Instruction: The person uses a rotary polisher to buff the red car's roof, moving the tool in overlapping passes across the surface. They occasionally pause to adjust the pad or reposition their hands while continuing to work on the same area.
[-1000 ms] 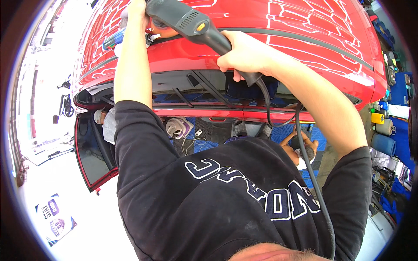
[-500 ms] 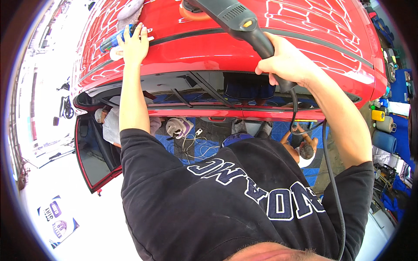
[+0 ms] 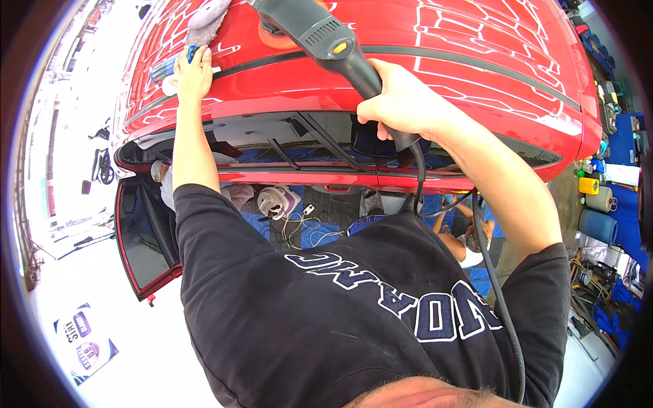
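My right hand (image 3: 403, 100) is wrapped around the black rear handle of a power polisher (image 3: 309, 30). The polisher's orange pad (image 3: 273, 39) is over the red car roof (image 3: 381, 85), partly hidden by the tool's body. Farther left, my left hand (image 3: 193, 76) has its fingers bent over a blue bottle (image 3: 163, 70) lying on the roof, near its cap. A small white round thing (image 3: 169, 86) shows beside that hand. Just beyond it lies a grey fluffy pad (image 3: 206, 27).
The polisher's black cord (image 3: 493, 292) runs down past my right arm. Below the roof edge are an open car door (image 3: 146, 234), a white-and-purple machine (image 3: 275, 202) with cables, and two people, one low at right (image 3: 462, 245). Jugs and other containers (image 3: 600, 198) stand at far right.
The polisher and my right hand have shifted left along the roof. My left hand has moved slightly left, its fingers drawn closer around the bottle.
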`<state>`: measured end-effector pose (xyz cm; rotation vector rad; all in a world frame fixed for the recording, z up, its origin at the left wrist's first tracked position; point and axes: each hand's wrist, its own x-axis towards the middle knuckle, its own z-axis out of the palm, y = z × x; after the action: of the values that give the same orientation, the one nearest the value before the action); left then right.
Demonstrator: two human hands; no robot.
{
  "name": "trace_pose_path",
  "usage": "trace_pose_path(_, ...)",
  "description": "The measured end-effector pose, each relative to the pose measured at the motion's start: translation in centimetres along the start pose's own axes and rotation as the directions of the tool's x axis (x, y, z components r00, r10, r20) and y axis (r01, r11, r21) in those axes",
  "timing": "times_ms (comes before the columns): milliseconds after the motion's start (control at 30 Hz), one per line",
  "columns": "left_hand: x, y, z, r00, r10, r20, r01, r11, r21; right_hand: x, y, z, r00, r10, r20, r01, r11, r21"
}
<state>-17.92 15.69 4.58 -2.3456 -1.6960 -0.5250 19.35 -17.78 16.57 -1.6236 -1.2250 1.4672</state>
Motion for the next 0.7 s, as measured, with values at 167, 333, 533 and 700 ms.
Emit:
trace_pose_path(167, -0.5, 0.2, -0.2, 1.000, -0.018, -0.021, 0.018, 1.000, 0.001, -1.4, 0.9, -0.2, 0.999, 0.018, -0.033, -0.018, 1.000, -0.014)
trace_pose_path(333, -1.0, -0.3, -0.2, 1.000, -0.002, -0.028, 0.002, 1.000, 0.009, -4.0, 2.6, -1.3, 0.993, 0.082, -0.082, -0.077, 0.995, 0.065)
trace_pose_path(533, -1.9, -1.1, 0.7, 0.945, 0.097, -0.314, -0.135, 0.986, -0.099, -5.3, 3.9, -1.4, 0.972, 0.075, -0.221, -0.050, 0.992, 0.115)
trace_pose_path(700, -3.6, -1.9, 0.7, 0.874, 0.061, -0.483, -0.121, 0.988, -0.093, -4.5, 3.3, -0.9, 0.971, 0.068, -0.228, -0.037, 0.990, 0.138)
